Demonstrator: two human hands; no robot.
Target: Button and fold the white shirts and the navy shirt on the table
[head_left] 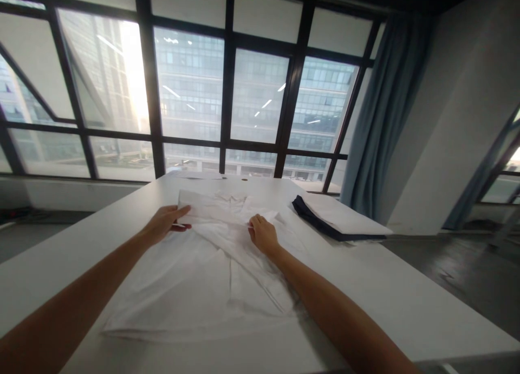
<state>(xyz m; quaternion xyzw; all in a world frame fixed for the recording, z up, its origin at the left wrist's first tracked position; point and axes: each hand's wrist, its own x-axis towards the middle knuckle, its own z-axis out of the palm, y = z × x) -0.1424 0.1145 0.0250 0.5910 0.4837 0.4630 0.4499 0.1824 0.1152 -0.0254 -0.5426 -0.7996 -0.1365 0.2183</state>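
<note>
A white shirt (195, 287) lies spread on the white table, its collar at the far end and its hem toward me. One sleeve (239, 255) runs slantwise across the body of the shirt. At the far left, my left hand (168, 222) grips a folded edge of the shirt, with the thumb on top and the other fingers underneath. My right hand (263, 233) pinches the cloth right of the middle, below the collar, its fingers curled in. The exact bit of cloth in the right fingers is partly hidden.
To the right, a stack of folded white and dark navy cloth (341, 217) rests on the table (410, 292). Flat white sheets (199, 175) lie at its far edge. Beyond stand large dark-framed windows (227, 92) and a blue curtain (385, 114).
</note>
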